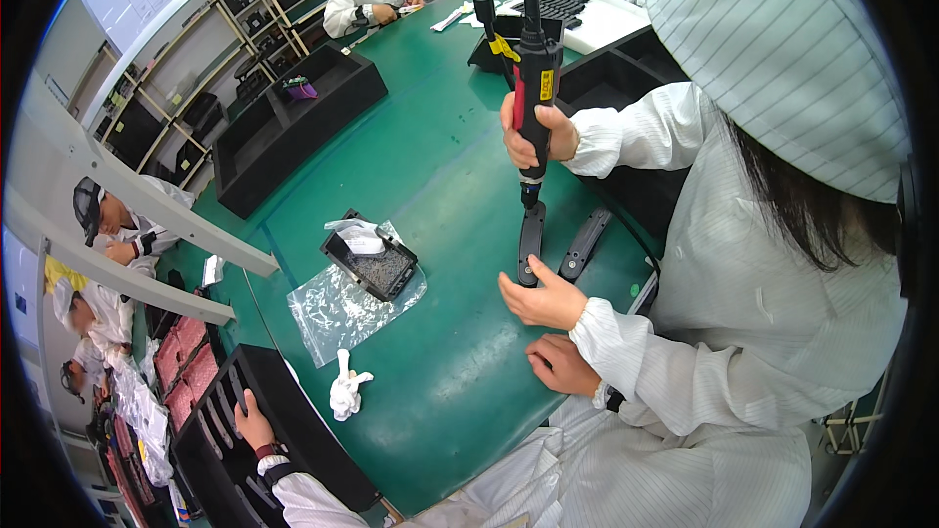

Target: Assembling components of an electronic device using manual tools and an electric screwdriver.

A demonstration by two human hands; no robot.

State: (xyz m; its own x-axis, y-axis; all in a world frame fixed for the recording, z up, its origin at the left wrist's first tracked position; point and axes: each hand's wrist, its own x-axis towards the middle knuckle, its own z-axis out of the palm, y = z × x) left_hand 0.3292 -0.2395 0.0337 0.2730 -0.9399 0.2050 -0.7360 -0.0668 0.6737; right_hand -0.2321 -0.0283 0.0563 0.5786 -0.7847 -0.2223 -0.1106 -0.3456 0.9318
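Note:
At the lower left, my left hand (254, 424) is on a black slotted tray (318, 445), its fingers bent over the edge beside the slots. My right hand (564, 366) rests on the green table with its fingers curled in, and nothing shows in them. Just beyond it, a co-worker in white grips a black and red electric screwdriver (536, 88) upright. Its tip meets the end of a long black part (530, 235), and the co-worker's other hand (548, 298) touches the near end. A second, similar black part (585, 242) lies beside it.
A small black box of screws (391, 272) sits on a clear plastic bag (328, 318). Closer lies a crumpled white cloth (346, 386). Black trays (342, 78) stand at the far side, and a keyboard (558, 6) farther right. A grey frame post (176, 191) crosses the left; other people work beyond.

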